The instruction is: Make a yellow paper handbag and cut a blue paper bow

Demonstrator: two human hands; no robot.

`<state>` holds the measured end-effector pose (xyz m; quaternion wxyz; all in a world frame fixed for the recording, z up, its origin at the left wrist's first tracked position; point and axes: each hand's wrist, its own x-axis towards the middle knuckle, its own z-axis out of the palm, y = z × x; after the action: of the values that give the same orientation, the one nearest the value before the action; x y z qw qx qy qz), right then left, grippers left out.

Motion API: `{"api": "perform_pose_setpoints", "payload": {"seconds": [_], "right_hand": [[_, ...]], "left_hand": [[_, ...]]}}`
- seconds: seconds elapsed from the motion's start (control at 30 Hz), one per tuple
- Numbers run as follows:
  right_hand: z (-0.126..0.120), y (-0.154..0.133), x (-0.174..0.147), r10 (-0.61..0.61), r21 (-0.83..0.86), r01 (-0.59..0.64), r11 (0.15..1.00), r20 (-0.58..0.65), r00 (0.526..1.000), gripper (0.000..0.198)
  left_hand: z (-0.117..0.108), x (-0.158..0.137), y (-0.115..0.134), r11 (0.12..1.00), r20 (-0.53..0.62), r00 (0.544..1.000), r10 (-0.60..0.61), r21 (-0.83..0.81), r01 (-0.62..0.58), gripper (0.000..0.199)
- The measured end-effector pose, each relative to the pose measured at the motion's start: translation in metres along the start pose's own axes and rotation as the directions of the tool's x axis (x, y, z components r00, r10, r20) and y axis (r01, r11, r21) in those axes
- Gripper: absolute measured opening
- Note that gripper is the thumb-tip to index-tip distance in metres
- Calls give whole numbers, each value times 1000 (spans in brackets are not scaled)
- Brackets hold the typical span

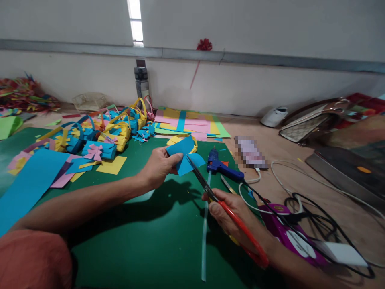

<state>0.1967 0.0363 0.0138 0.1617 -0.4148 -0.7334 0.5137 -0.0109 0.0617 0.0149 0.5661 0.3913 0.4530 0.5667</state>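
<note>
My left hand (161, 166) pinches a piece of blue paper (185, 148) between thumb and fingers, raised over the green mat (129, 245). My right hand (230, 210) is closed around a pair of scissors (237, 220) with red handles. Their blades meet the right part of the blue paper, where its edge is curved. Just behind the paper sits a small yellow paper basket (177, 139), partly hidden. A blue glue gun (224, 166) lies to the right of the paper, with a clear glue stick (205, 233) running toward me beneath the scissors.
Several small paper baskets (116, 138) and loose blue paper (33, 180) lie at the left. Coloured sheets (192, 122) are stacked at the back. A phone (250, 151), tangled cables (319, 224), a purple device (288, 237) and a bag (313, 116) occupy the right side.
</note>
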Motion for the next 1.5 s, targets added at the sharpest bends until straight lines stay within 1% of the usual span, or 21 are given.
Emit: {"api": "perform_pose_setpoints", "payload": {"seconds": [0.27,0.57,0.8,1.0,1.23,1.5], "right_hand": [[0,-1,0,-10,-35,9,999,-15,1000,34],[0,0,1,24,-40,-25,999,-21,999,30],[1,-7,0,32,-50,-36,998,-80,996,24],[2,-9,-1,57,-36,-60,998,-85,995,26],[1,-9,-2,52,-62,-58,996,-91,994,27],[2,-11,-2,71,-53,-76,996,-95,993,28]], "left_hand": [[-1,0,-1,1000,-3,1000,-2,20,2,18],[-1,0,-1,1000,-2,1000,-2,19,2,19],[1,0,1,1000,2,1000,-14,-4,14,19],[0,-1,0,1000,-1,1000,-9,5,9,19],[0,-2,1,1000,-11,1000,-15,7,15,16],[1,-2,2,1000,0,1000,-26,13,26,17]]}}
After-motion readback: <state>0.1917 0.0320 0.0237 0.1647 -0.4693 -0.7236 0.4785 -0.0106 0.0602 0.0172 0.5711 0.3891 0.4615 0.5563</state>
